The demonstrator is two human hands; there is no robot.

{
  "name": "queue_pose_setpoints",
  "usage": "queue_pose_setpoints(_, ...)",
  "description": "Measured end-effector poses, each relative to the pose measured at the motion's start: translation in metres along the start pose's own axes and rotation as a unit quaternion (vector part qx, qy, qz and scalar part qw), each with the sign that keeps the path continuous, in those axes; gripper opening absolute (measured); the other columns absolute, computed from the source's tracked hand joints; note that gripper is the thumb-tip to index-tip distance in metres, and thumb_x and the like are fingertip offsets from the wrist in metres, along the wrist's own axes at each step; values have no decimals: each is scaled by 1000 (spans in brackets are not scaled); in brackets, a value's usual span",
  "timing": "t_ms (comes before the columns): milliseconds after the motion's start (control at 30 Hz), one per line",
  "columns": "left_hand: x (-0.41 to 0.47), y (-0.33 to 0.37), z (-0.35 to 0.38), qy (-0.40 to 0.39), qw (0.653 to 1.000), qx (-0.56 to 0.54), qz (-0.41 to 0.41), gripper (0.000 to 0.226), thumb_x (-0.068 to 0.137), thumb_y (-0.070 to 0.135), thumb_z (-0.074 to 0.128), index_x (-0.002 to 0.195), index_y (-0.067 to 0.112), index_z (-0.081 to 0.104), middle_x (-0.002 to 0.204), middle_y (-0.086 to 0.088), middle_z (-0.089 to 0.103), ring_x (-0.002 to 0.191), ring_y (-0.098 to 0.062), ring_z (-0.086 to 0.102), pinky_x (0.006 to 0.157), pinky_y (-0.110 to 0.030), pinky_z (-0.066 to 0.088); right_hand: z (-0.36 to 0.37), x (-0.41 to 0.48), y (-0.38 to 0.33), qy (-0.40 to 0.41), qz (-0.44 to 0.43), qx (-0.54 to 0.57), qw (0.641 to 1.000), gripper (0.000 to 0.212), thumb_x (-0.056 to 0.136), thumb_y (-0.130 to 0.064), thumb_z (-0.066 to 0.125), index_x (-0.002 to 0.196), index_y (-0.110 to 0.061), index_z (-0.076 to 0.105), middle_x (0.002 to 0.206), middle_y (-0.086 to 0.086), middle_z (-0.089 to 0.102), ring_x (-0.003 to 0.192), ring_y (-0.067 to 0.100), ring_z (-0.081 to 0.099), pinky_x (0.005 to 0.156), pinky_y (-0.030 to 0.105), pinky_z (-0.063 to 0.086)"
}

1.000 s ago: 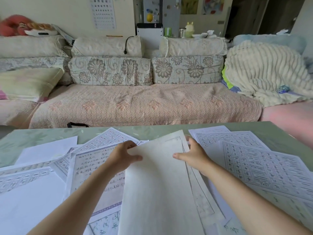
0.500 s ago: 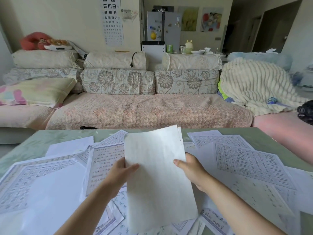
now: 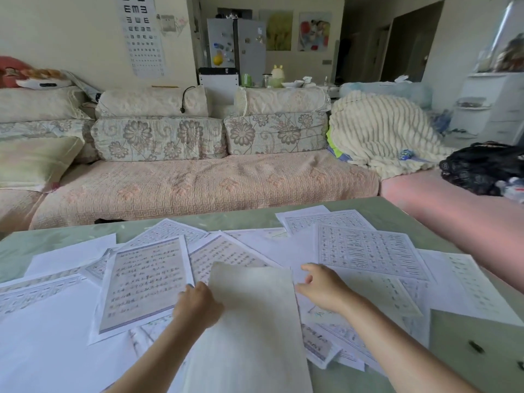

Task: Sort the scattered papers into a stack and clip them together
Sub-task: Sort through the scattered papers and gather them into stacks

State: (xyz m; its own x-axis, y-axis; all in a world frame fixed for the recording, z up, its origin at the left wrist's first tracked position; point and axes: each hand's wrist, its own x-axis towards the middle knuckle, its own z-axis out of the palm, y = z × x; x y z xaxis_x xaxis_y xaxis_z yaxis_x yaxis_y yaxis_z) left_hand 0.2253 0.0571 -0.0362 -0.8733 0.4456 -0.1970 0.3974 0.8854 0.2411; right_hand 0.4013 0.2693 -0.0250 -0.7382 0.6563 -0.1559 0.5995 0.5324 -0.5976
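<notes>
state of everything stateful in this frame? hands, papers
sheet: blank side up, held over the pile
left hand: grips sheet's left edge
right hand: open, holds nothing, beside sheet's right edge
papers: scattered, overlapping, flat on table, not stacked or clipped

The blank sheet [image 3: 249, 321] my left hand [image 3: 195, 304] grips rises between my hands at six o'clock, and my right hand [image 3: 323, 290] hovers loose-fingered just beside its right edge. Flat scattered papers [image 3: 368, 251] cover the table [image 3: 56, 239] from nine to three o'clock, all low enough to pass over. At four o'clock bare tabletop holds one small dark object [image 3: 476, 346]; the sofa [image 3: 198, 188] closes off twelve.
</notes>
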Motion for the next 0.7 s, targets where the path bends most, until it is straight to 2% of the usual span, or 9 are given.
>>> queue_pose_setpoints(100, 6, 22, -1, 46, 999, 15, 4, 70, 82, 50, 60, 134, 8, 38, 135, -14, 36, 129, -32, 34, 100, -41, 40, -20, 11, 26, 43, -23, -43, 998, 46, 93, -34, 60, 138, -24, 54, 128, -1, 53, 104, 11, 54, 93, 26, 42)
queue_pose_setpoints(233, 19, 81, -2, 74, 989, -65, 106, 58, 86, 42, 58, 136, 17, 43, 135, -10, 42, 130, -29, 33, 102, -39, 37, -43, 29, 61, 110, -24, -99, 989, 41, 93, -35, 60, 133, -26, 59, 131, 2, 52, 120, 21, 53, 96, 33, 46)
queue_pose_setpoints(333, 28, 133, 5, 69, 976, -73, 195, 47, 88, 35, 56, 131, 19, 49, 131, -6, 47, 125, -25, 38, 100, -37, 40, -52, 43, 85, 119, -1, -154, 981, 54, 91, -50, 58, 139, -25, 51, 140, 4, 46, 129, 25, 43, 102, 38, 41)
queue_pose_setpoints(467, 36, 189, 20, 20, 956, -17, 292, 49, 90, 34, 56, 136, 21, 45, 138, -2, 45, 129, -22, 37, 106, -41, 38, -49, 60, 105, 90, 46, -181, 978, 87, 88, -70, 45, 156, -21, 22, 164, 11, 17, 150, 33, 17, 118, 47, 20)
queue_pose_setpoints(533, 37, 207, 29, 8, 947, 7, 322, 53, 90, 35, 56, 140, 23, 42, 142, 0, 42, 131, -21, 36, 106, -41, 37, -43, 65, 112, 84, 42, -189, 978, 89, 85, -73, 43, 155, -22, 25, 161, 10, 26, 147, 33, 24, 118, 49, 23)
queue_pose_setpoints(633, 39, 220, 39, -5, 931, 30, 363, 62, 88, 37, 59, 145, 24, 36, 148, 4, 38, 133, -19, 35, 106, -40, 37, -39, 66, 114, 142, -13, -217, 966, 74, 81, -75, 47, 134, -24, 52, 134, 2, 55, 125, 27, 47, 104, 45, 39)
queue_pose_setpoints(700, 40, 222, 44, -7, 921, 43, 386, 68, 87, 38, 60, 148, 25, 32, 152, 5, 33, 138, -18, 30, 109, -40, 34, -41, 64, 112, 161, -56, -227, 959, 64, 83, -72, 50, 125, -24, 57, 122, 0, 62, 116, 25, 54, 98, 43, 43)
